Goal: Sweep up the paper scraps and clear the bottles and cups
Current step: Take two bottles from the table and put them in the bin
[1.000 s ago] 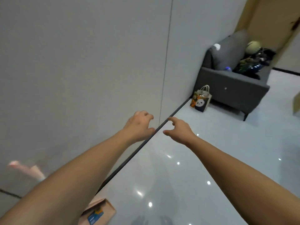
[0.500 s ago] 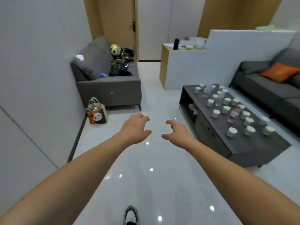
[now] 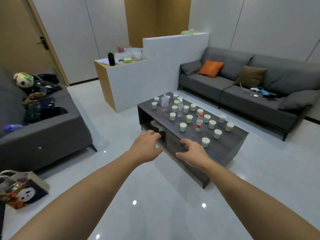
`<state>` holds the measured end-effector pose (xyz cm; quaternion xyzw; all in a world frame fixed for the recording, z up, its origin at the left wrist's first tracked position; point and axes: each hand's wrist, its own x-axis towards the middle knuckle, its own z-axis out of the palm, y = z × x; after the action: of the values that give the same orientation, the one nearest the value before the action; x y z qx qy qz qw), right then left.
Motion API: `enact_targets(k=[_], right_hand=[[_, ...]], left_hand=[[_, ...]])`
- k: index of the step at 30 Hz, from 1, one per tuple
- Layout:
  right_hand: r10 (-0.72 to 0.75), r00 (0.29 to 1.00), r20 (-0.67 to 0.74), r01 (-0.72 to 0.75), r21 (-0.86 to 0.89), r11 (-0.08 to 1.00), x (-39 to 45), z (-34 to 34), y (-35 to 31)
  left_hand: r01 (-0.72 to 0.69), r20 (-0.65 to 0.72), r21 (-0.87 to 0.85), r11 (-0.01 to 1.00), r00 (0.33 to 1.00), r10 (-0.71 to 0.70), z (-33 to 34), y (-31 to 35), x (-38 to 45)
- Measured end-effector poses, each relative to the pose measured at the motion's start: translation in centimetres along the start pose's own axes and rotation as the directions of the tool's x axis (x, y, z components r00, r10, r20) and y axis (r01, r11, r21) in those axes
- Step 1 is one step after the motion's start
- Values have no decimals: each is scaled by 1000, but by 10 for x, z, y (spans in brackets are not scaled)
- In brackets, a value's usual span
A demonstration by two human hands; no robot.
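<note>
Head view, left hand (image 3: 146, 146) and right hand (image 3: 192, 153) outstretched, fingers loosely curled and grasping nothing, paper cups (image 3: 205, 142) and bottles (image 3: 199, 122) crowding coffee table (image 3: 225, 148) ahead.

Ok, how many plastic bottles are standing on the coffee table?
3: the red-capped bottle mid-table, a clear bottle just behind it, a second clear bottle near the far end. None seems hidden.

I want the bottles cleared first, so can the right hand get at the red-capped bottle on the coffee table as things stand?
Probably yes. The right hand is empty, and only one cup stands between it and the red-capped bottle on the coffee table. Reaching over that cup looks feasible, though cups crowd the bottle.
</note>
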<state>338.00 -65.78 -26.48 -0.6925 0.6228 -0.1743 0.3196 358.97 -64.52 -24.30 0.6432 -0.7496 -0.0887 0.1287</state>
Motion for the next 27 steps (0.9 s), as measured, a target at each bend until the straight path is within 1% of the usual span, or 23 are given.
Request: enact_targets(k=[7, 11, 14, 18, 23, 27], right_hand=[[158, 987, -11, -156, 80, 984, 68, 14, 12], [186, 982, -10, -184, 104, 977, 127, 14, 18], [167, 986, -15, -163, 144, 976, 181, 13, 23], [182, 983, 7, -180, 193, 964, 256, 14, 37], [221, 972, 74, -231, 172, 958, 343, 1, 53], [236, 965, 115, -251, 143, 957, 406, -9, 55]], left_hand=[[-88, 101, -14, 996, 991, 89, 21, -38, 84], [-122, 131, 9, 992, 984, 120, 35, -57, 139], [-117, 103, 22, 993, 988, 114, 44, -70, 189], [-95, 118, 46, 994, 989, 89, 57, -88, 265], [-19, 183, 37, 999, 983, 12, 68, -105, 347], [14, 208, 29, 999, 978, -20, 69, -121, 402]])
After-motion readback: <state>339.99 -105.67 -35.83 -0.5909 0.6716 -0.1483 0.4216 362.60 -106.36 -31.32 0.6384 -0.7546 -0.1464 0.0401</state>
